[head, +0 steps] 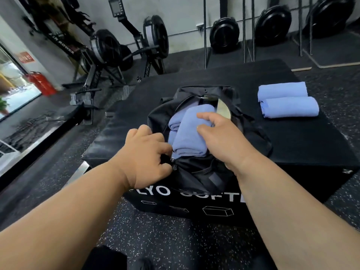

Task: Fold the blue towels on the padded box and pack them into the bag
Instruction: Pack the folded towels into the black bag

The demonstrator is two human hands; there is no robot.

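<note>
The padded box [303, 137] at centre frame has a matt black, slightly grained covering that looks like vinyl, with smooth white print on its near face; the bag [196, 172] on it is thin black woven cloth with a faint sheen and a small metal zip pull [173, 159]. The blue towels [288, 100], in the bag and at right of the frame, are soft matt cloth. The floor [165, 234] at lower frame is rough black speckled rubber, and the red extinguisher [41, 83] at left is glossy.
</note>
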